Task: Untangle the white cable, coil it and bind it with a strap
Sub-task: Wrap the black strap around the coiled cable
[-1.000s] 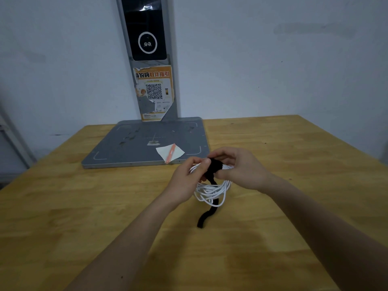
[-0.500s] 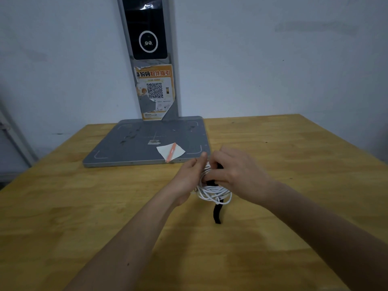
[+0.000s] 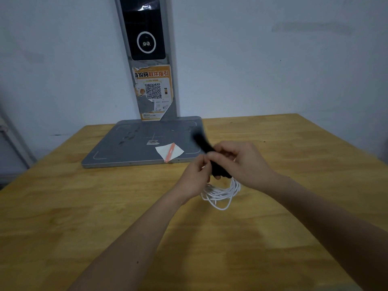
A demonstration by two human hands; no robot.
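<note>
A: Where is the cable [image 3: 221, 193] now?

B: Coiled and lifted off the surface [image 3: 63, 206], hanging below both hands. The left hand [image 3: 196, 178] pinches the top of the coil, fingers curled in, so the loops stay bunched. The right hand [image 3: 237, 162] grips the strap [image 3: 202, 141], whose free end sticks up and away toward the grey plate [image 3: 126, 148].

A: Why hold it like that?

B: My guess is that one hand fixes the bundle while the other carries the strap round it. Lifting the coil leaves room to pass the strap underneath.

A: And compared with half a second ago?

B: Then the strap's tail hung down below the coil, toward the surface. Now it points up and to the left, blurred, so it is being swung over the top. The hands have also risen a little and the coil dangles more freely.

A: Is the binding finished?

B: I judge not. The tail is loose and not pressed onto itself. How many turns already sit round the coil is hidden by the fingers.
</note>
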